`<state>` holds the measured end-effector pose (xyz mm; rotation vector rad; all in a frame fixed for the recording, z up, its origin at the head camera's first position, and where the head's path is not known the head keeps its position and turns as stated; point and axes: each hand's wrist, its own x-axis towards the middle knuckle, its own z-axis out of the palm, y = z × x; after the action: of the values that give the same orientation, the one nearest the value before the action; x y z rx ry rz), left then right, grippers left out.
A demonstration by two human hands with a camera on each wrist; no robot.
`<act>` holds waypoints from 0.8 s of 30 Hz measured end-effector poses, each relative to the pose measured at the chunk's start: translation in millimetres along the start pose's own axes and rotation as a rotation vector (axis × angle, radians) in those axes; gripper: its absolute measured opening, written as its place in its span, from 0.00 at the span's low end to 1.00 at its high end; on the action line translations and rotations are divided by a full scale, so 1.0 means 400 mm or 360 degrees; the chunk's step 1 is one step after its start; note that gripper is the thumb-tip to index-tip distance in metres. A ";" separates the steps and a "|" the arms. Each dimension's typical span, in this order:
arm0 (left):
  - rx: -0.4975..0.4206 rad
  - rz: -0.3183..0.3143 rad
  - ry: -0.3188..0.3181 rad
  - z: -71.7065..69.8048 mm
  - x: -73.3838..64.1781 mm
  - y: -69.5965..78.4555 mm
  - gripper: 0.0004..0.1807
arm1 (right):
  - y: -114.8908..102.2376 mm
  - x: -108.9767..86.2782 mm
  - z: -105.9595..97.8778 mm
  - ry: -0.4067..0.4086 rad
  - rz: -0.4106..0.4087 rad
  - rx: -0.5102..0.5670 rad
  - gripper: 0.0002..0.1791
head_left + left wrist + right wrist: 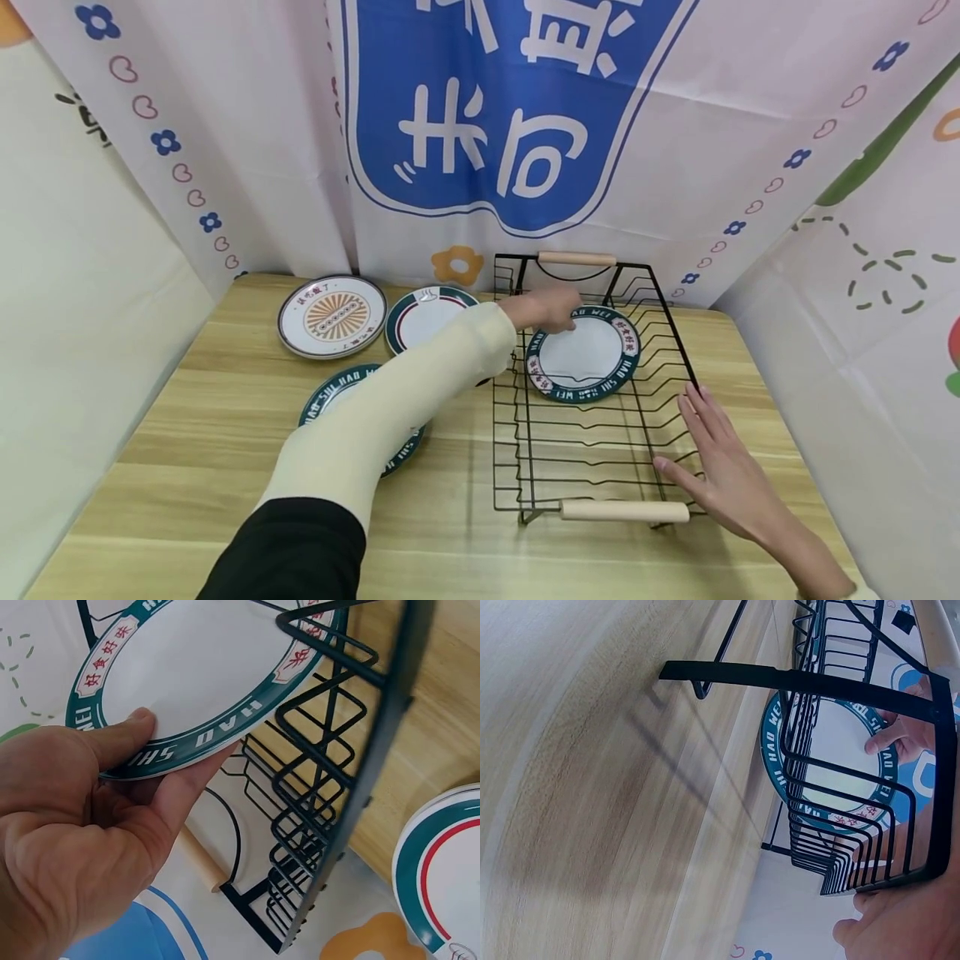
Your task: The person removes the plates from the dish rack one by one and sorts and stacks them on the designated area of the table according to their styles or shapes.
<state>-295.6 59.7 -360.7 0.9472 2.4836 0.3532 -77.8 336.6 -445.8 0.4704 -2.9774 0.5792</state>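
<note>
My left hand (pixel 546 308) pinches the rim of a white plate (pixel 577 358) with a green lettered border, thumb on its face and fingers behind. That plate leans upright among the wires in the far half of a black wire dish rack (pixel 677 333). In the left wrist view, the thumb (pixel 135 735) presses near the plate's edge, and rack wires cross its far side. On the rack's right side rests my right hand (pixel 723 479), fingers extended along the side rail and thumb over the wires. Part of it is behind the rack in the right wrist view.
Left of the rack lie a plate with an orange sunburst (pixel 335 318), a plate with green and red rings (pixel 420 321) and another green-bordered plate (pixel 330 396), partly under my left sleeve (pixel 397 408). Wooden handles (pixel 624 510) cap the rack's ends. A printed curtain (pixel 285 167) hangs behind.
</note>
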 end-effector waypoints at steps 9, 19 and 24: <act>0.0058 0.0012 0.0113 0.004 -0.008 -0.002 0.17 | -0.002 0.001 -0.005 0.0003 -0.0006 -0.0001 0.54; -0.0057 0.0068 0.0395 -0.037 -0.063 0.005 0.12 | -0.003 0.002 -0.005 0.0008 -0.0008 0.0012 0.54; -0.0136 0.0099 0.0580 -0.063 -0.112 -0.016 0.20 | -0.003 0.000 -0.004 0.0007 -0.0012 0.0016 0.54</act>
<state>-282.2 22.8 -326.8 1.0002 2.7387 0.7026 -77.6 336.1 -443.7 0.4800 -2.9690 0.5940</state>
